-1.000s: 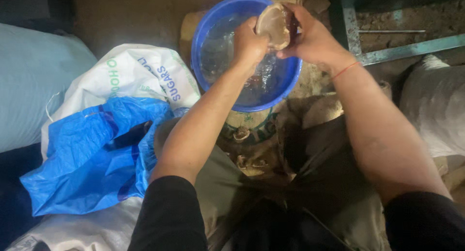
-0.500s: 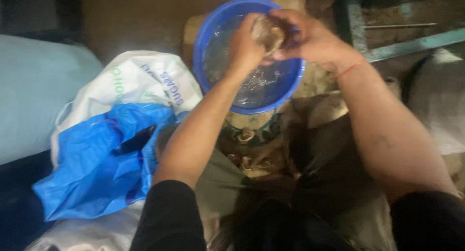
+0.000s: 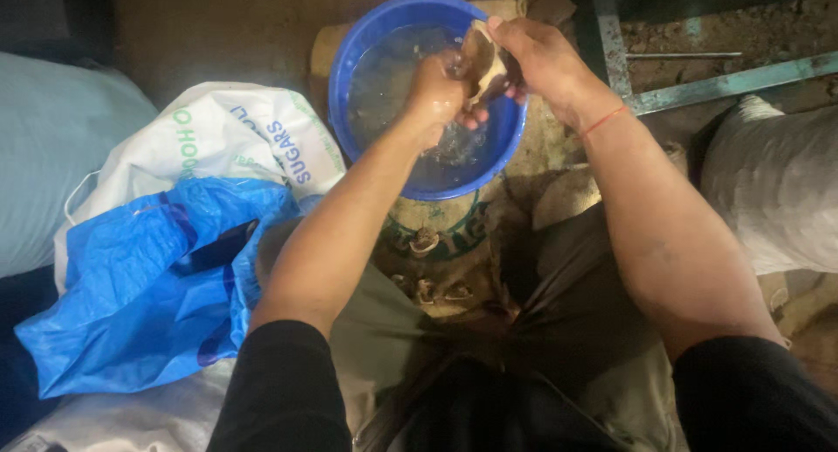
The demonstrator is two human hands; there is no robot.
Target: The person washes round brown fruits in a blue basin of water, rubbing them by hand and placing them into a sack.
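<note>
A blue plastic basin (image 3: 349, 64) holding water sits on a burlap sack on the ground in front of me. Over the basin both hands grip a pale, flat, shell-like piece (image 3: 485, 61). My right hand (image 3: 546, 64) holds it from the right, fingers wrapped round its edge. My left hand (image 3: 436, 90) is closed against its left side, knuckles up, just above the water. The lower part of the piece is hidden between the hands.
A blue plastic bag (image 3: 140, 286) lies over a white printed sack (image 3: 227, 138) at the left. Small pale fragments (image 3: 428, 243) rest on the burlap below the basin. A teal metal frame (image 3: 681, 90) crosses the upper right, and a grey sack (image 3: 777, 181) stands at the right.
The pale piece has turned from showing its broad face to showing its edge, and both hands have dropped lower into the basin, close to the water.
</note>
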